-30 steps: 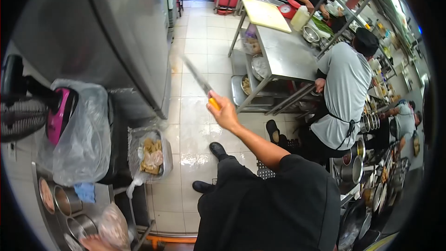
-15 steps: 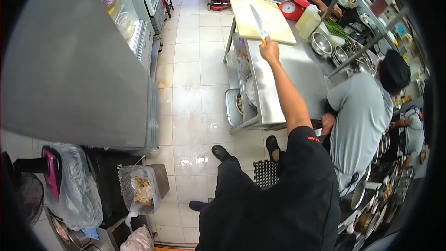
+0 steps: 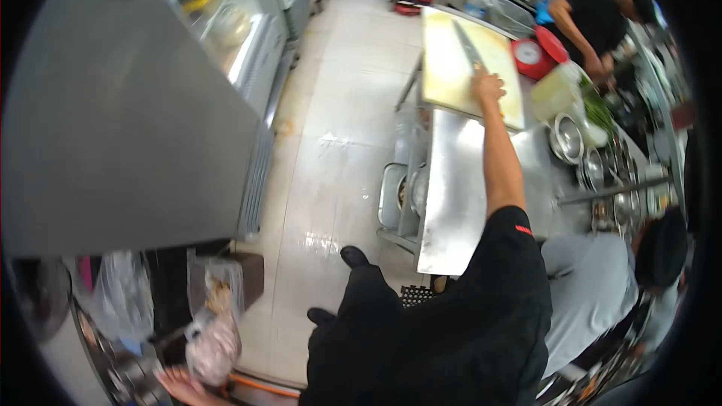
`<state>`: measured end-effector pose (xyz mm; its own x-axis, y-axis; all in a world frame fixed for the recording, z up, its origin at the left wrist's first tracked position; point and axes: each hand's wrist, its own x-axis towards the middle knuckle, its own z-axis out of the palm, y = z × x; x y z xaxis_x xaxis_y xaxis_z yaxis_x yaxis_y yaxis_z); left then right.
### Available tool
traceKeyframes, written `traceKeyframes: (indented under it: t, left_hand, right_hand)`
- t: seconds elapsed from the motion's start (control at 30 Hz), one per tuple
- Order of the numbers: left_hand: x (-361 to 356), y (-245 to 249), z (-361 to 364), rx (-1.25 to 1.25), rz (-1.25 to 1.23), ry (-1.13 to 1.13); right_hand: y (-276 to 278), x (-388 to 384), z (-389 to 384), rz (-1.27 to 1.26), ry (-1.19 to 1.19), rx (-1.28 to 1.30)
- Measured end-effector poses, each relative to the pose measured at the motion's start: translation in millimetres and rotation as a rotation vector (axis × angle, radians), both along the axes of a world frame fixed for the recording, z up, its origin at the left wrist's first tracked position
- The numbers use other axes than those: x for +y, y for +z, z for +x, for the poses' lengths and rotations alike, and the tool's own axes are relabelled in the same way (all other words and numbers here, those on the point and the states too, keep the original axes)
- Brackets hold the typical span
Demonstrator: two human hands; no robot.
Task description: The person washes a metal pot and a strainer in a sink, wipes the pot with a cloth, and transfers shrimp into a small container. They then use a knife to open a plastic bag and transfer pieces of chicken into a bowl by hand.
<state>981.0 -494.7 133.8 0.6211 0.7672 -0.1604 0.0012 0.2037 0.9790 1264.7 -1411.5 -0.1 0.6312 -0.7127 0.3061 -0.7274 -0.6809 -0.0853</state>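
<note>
My right hand [image 3: 489, 88] is over the yellow handle of a large kitchen knife [image 3: 468, 43], its fingers closed about it. The blade lies along a pale yellowish cutting board [image 3: 445, 89], pointing away from me. The board sits at the far end of a steel worktable [image 3: 455, 180]. Down at the lower left, my left hand [image 3: 183, 385] is open with its fingers stretched out. It is right beside a clear plastic bag [image 3: 214, 349] with pinkish contents.
A red scale [image 3: 529, 54], a squat pale container [image 3: 555, 92] and steel bowls [image 3: 566, 137] line the table's right side. One person in grey [image 3: 590, 293] bends close on my right; another in black [image 3: 594, 19] works beyond. A tall fridge [image 3: 135, 120] stands left.
My view has swung, shifting the table to the right and down. My left hand has come into view at the lower left. The right hand stays at the knife on the board.
</note>
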Motion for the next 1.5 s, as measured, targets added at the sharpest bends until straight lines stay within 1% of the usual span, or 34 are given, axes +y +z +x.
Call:
traceKeyframes:
  t: [0.03,0.07,0.1,0.13,0.17,0.2,0.27,0.33,0.37,0.47,0.53,0.57,0.6,0.67,0.7,0.77,0.8,0.87,0.9,0.93,1.0,1.03,1.07,1.1,1.13,1.2,1.23,1.27,1.3,1.37,1.4,1.5]
  left_hand:
    - [16.9,-2.3,-22.8,0.026,0.021,0.063]
    - [48.6,-27.8,-36.4,-0.073,-0.027,0.047]
    - [-24.6,14.4,1.3,0.061,-0.049,0.366]
    - [11.1,-5.1,-11.8,0.058,-0.073,0.229]
    - [0.6,3.4,-7.1,-0.051,-0.056,0.157]
    - [-11.1,11.7,-2.2,-0.161,-0.048,0.08]
    - [-21.5,26.1,-3.1,-0.289,-0.077,0.068]
    - [-22.3,38.0,-5.1,-0.383,-0.097,0.057]
    - [-21.6,42.9,-9.2,-0.414,-0.105,0.051]
    - [-18.4,50.3,-20.0,-0.471,-0.118,0.089]
    - [-18.0,47.6,-26.2,-0.506,-0.135,0.143]
    - [-12.8,43.9,-31.1,-0.527,-0.146,0.174]
    - [-4.9,41.9,-42.8,-0.514,-0.145,0.208]
    - [6.6,41.0,-67.5,-0.512,-0.186,0.279]
    - [12.7,41.2,-80.0,-0.5,-0.207,0.3]
    - [27.7,38.0,-109.0,-0.519,-0.203,0.288]
    - [37.7,34.8,-126.4,-0.535,-0.222,0.272]
    - [59.6,33.0,-159.5,-0.526,-0.221,0.335]
    - [71.7,35.0,-173.2,-0.511,-0.21,0.368]
    - [83.3,35.9,-186.2,-0.512,-0.201,0.382]
    - [104.7,39.1,-204.8,-0.504,-0.168,0.423]
    - [115.7,42.0,-213.0,-0.499,-0.146,0.451]
    - [127.5,44.7,-221.9,-0.509,-0.136,0.454]
    - [140.1,48.4,-229.5,-0.519,-0.122,0.461]
    - [153.5,52.2,-234.8,-0.529,-0.108,0.468]
    - [174.9,61.5,-241.6,-0.537,-0.1,0.495]
    - [189.6,64.4,-246.7,-0.546,-0.079,0.531]
    - [203.9,66.9,-252.1,-0.551,-0.061,0.568]
    - [218.5,68.9,-258.1,-0.545,-0.036,0.568]
    - [242.8,71.3,-259.8,-0.57,-0.022,0.526]
    - [253.6,72.5,-260.0,-0.596,-0.014,0.485]
    - [287.4,76.7,-247.6,-0.549,-0.006,0.469]
  right_hand:
    - [-11.0,-1.8,6.9,-0.132,0.113,-0.12]
    - [-16.0,0.2,15.7,-0.175,0.298,-0.254]
    - [-22.7,16.2,28.4,-0.147,0.508,-0.383]
    - [29.0,85.8,20.4,0.437,0.558,-0.267]
    - [61.8,147.8,16.5,0.562,0.767,-0.133]
    - [95.2,226.1,2.8,0.8,0.803,-0.049]
    - [102.6,325.7,-14.9,1.136,1.07,0.096]
    - [98.1,430.6,-45.1,1.33,1.312,0.345]
    - [87.5,480.0,-65.1,1.311,1.463,0.393]
    - [98.6,621.6,-139.9,1.265,1.856,0.267]
    - [120.9,684.0,-166.3,1.204,2.073,0.078]
    - [128.7,718.5,-185.3,1.087,2.203,-0.04]
    - [132.3,753.2,-208.6,1.074,2.236,-0.113]
    - [132.1,801.8,-249.2,0.985,2.253,-0.048]
    - [125.8,817.5,-262.6,0.981,2.282,-0.036]
    - [110.6,845.6,-289.3,1.285,2.286,0.261]
    - [105.6,857.0,-301.7,1.282,2.306,0.285]
    - [98.1,877.3,-323.7,1.383,2.27,0.437]
    - [90.1,888.5,-335.0,1.445,2.282,0.396]
    - [80.6,898.7,-342.7,1.452,2.296,0.404]
    - [58.8,918.3,-352.4,1.439,2.231,0.436]
    - [40.0,929.2,-360.7,1.44,2.243,0.432]
    - [19.5,940.8,-368.4,1.501,2.165,0.56]
    - [19.0,952.1,-374.1,1.556,2.084,0.68]
    - [17.9,965.9,-381.0,1.551,2.105,0.664]
    - [35.4,986.2,-412.1,1.898,1.747,0.855]
    - [51.9,995.5,-420.4,1.853,1.601,0.953]
    - [57.9,1009.9,-420.2,1.857,1.607,0.951]
    - [61.1,1024.9,-419.9,2.025,1.316,1.247]
    - [63.0,1053.7,-423.7,2.407,0.862,1.644]
    - [63.8,1071.1,-427.4,2.513,0.759,1.717]
    - [61.4,1126.8,-434.0,2.725,0.666,1.731]
